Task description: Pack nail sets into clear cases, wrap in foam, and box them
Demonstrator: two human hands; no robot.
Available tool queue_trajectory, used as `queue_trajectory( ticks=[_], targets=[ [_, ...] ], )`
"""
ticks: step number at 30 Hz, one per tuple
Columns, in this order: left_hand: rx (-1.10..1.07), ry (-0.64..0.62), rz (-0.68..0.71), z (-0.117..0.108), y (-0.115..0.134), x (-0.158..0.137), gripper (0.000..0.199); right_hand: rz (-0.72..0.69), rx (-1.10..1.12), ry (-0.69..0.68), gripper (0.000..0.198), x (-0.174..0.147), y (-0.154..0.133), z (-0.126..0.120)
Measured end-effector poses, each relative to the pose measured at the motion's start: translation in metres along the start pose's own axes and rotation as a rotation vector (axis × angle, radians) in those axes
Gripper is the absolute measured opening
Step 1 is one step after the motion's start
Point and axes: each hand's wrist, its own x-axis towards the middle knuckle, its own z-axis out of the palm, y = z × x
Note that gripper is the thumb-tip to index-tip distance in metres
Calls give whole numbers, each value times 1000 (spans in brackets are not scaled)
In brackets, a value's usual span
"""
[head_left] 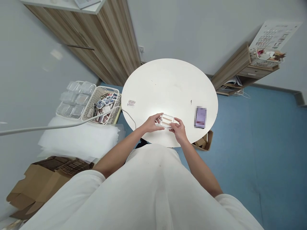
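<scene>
Both hands hold a small whitish plastic case (167, 121) just above the near part of the round white table (168, 86). Two tan strips show across the case; whether they lie inside it or on it I cannot tell. My left hand (152, 124) grips the left end, thumb near the lower edge and fingers at the upper edge. My right hand (178, 130) closes on the right end, with fingertips reaching over the lower right corner. Left of my hands, a small sheet with rows of pinkish oval pieces (131, 103) lies flat on the table.
A blurred purple item (200, 117) lies at the table's right. At left stand a basket of printed packets (105, 105), a basket of clear boxes (76, 98), white sheets (79, 135) and a cardboard box (40, 185). A pale cable (103, 116) crosses to the table.
</scene>
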Motion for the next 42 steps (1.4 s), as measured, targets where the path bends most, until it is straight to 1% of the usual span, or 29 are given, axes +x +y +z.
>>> queue_trajectory(
  ticks=[2, 3, 4, 6, 8, 9, 11, 14, 17, 23, 26, 30, 37, 42],
  targets=[
    [-20, 12, -4, 0, 1, 0, 79, -30, -78, -48, 56, 1, -1, -4],
    [-31, 17, -6, 0, 1, -1, 79, -68, -127, -80, 62, 1, -3, -7],
    [-44, 23, -10, 0, 1, -2, 79, -119, -187, -117, 70, 1, -5, -10],
    [-74, 34, -14, 0, 0, -5, 78, -265, -328, -207, 88, 1, -10, -18],
    [-108, 40, -19, 2, -2, -8, 78, -377, -490, -319, 95, 0, -15, -26],
    [-125, 41, -24, 3, -3, -9, 78, -415, -560, -369, 94, 0, -17, -28],
    [-155, 34, -33, 7, -5, -12, 78, -466, -657, -428, 83, -1, -19, -30],
    [-193, 21, -29, 14, -6, -14, 77, -525, -707, -406, 62, 0, -15, -29],
    [-231, 23, -30, 19, -6, -15, 77, -577, -696, -364, 56, 2, -12, -28],
    [-308, 12, -71, 25, -3, -17, 84, -610, -640, -385, 50, 3, -13, -35],
    [-290, 13, -58, 28, -2, -19, 81, -593, -592, -375, 50, 1, -10, -38],
    [-253, 31, -39, 31, -1, -23, 79, -570, -610, -350, 49, 2, -10, -42],
    [-287, 58, -48, 32, 3, -25, 80, -531, -547, -395, 49, 8, -15, -43],
    [-286, 38, -37, 30, 4, -24, 80, -521, -483, -390, 50, 8, -11, -43]
  ],
)
